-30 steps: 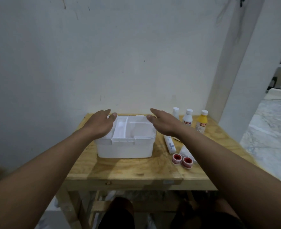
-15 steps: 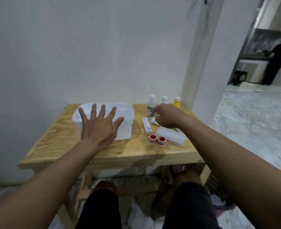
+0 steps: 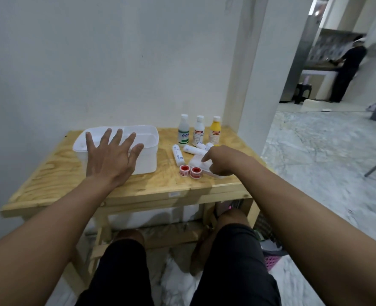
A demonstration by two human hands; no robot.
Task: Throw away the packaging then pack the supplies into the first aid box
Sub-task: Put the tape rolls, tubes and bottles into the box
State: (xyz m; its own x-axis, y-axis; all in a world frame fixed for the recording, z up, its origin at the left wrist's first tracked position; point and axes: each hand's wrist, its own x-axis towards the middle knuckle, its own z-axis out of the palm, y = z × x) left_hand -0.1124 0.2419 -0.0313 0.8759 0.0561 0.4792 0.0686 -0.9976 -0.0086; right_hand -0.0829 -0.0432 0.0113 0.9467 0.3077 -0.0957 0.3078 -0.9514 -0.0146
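– How far along are you?
– Barely begun. Your left hand (image 3: pixel 110 161) is spread open over the box (image 3: pixel 145 149). Your right hand (image 3: pixel 221 161) curls on a packet (image 3: pixel 195 161), grip unclear. Bottles (image 3: pixel 198 133) and rolls (image 3: pixel 178 155) lie unpacked beside the box.

One head-worn view (wide-angle) looks forward and down onto the wooden table (image 3: pixel 56 168) from close above

Left arm: bare, stretched forward.
Left hand (image 3: pixel 112 161): palm down, fingers straight and spread wide, thumb out to the right.
Right arm: bare, stretched forward.
Right hand (image 3: pixel 223 161): back up, fingers curled downward, index tip lowest; whether it grips cannot be told.
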